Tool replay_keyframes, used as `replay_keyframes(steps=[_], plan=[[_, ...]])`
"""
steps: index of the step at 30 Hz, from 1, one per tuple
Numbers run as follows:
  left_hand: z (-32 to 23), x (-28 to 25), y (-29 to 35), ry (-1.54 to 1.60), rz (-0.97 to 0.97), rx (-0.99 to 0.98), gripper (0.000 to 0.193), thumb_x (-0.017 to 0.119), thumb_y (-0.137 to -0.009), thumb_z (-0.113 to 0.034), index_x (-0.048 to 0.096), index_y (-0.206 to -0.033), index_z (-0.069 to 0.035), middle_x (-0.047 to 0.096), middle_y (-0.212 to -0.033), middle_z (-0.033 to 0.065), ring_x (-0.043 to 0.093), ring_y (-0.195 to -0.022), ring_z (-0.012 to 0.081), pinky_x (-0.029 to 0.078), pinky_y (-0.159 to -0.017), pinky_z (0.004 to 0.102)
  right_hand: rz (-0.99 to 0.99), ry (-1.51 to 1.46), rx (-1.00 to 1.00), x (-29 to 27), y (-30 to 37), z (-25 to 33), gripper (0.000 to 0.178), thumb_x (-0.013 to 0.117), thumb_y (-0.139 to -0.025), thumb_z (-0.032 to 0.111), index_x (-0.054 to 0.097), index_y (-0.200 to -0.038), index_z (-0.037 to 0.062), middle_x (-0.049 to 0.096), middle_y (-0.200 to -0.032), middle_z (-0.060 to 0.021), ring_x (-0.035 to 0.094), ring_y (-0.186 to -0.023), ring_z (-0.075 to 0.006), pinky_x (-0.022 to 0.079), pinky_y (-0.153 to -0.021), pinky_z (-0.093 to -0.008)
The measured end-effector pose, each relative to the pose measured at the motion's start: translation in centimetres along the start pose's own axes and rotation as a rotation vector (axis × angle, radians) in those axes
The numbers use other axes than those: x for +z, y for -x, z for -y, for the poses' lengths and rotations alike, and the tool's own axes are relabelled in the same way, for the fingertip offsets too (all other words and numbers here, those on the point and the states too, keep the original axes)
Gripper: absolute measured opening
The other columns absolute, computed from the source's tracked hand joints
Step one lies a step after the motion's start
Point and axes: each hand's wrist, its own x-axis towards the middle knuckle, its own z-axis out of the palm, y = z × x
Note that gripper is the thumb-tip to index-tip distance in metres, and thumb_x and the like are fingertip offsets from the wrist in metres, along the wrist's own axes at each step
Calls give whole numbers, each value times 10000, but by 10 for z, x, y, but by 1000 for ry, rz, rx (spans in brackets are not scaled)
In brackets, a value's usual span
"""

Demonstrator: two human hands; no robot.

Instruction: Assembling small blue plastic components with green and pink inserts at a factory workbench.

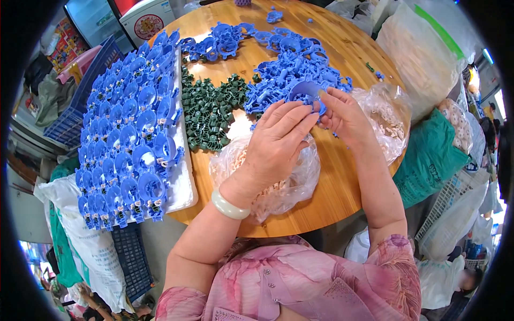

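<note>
A blue plastic cup-shaped part (305,90) is held between both hands above the round wooden table. The fingers of my left hand (276,142) close on its near left side, and a pale bangle circles that wrist. My right hand (345,115) pinches it from the right, thumb and fingertips together. Just beyond the hands lies a heap of loose blue plastic parts (267,80). Dark green small parts (206,109) are piled to its left. Under my left forearm sits a clear bag (305,176) with small beige pieces. The fingers partly hide the cup-shaped part.
A white foam board (184,187) at the left carries rows of blue assembled pieces (128,134). Another clear bag of beige pieces (383,120) rests at the table's right edge. Blue crates (80,101) and a teal sack (431,158) stand around the wooden table (332,206).
</note>
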Motion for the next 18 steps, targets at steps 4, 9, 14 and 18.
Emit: replay_keyframes(steps=[4,9,14,18], plan=[[5,7,4,-11,15,19,467,625,-622,5,565,-1085,13,578,-1063,142,549,-1022,305,463,-868,392,-1,-5,13,0,2,0,198,661,-832,259,550,-896,108,605,-750,-12,555,-573,-78,486,-543,-220],[1,6,6,108,-30,-125,456,561,-680,87,560,-1126,-4,589,-1047,161,577,-967,316,483,-828,362,5,69,73,-8,-3,-5,253,676,-818,288,544,-895,86,605,-743,-18,556,-562,-88,482,-534,-221],[4,1,10,373,-147,-560,359,504,-826,79,563,-1163,-29,613,-1014,139,610,-895,239,485,-775,305,-117,585,-155,-5,0,-11,315,682,-812,321,543,-883,47,594,-715,-24,551,-563,-74,437,-482,-198],[7,4,12,1052,-294,-893,303,495,-890,-4,549,-1188,-18,593,-1016,65,584,-864,115,521,-772,275,-181,543,-258,4,1,-11,302,676,-818,322,561,-835,42,581,-669,-17,535,-536,-62,407,-451,-185]])
